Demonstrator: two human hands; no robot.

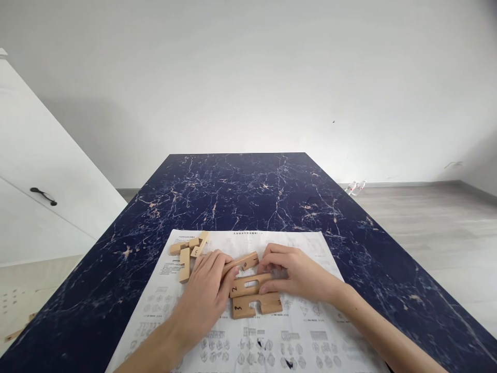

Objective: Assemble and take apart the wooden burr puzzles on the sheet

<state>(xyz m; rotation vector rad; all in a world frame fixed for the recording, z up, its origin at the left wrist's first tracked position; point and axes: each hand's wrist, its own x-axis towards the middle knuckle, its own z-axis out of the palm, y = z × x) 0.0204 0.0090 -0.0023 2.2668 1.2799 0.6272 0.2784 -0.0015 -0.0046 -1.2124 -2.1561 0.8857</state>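
Printed instruction sheet point(248, 336) lies nearest, spread on the dark marbled worktop point(252, 191). On it, the left hand point(207, 292) presses its fingers on an upper notched wooden bar point(243, 262), while the right hand point(297, 274) pinches the middle slotted bar point(248, 285). A third bar point(256, 304) lies just below both hands. Loose wooden pieces point(189, 250) sit beyond the left hand.

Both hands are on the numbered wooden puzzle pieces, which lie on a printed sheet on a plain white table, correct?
Not quite. The head view shows the table is dark blue marble-patterned, not white. The left hand and right hand do touch the wooden puzzle pieces on the printed sheet.
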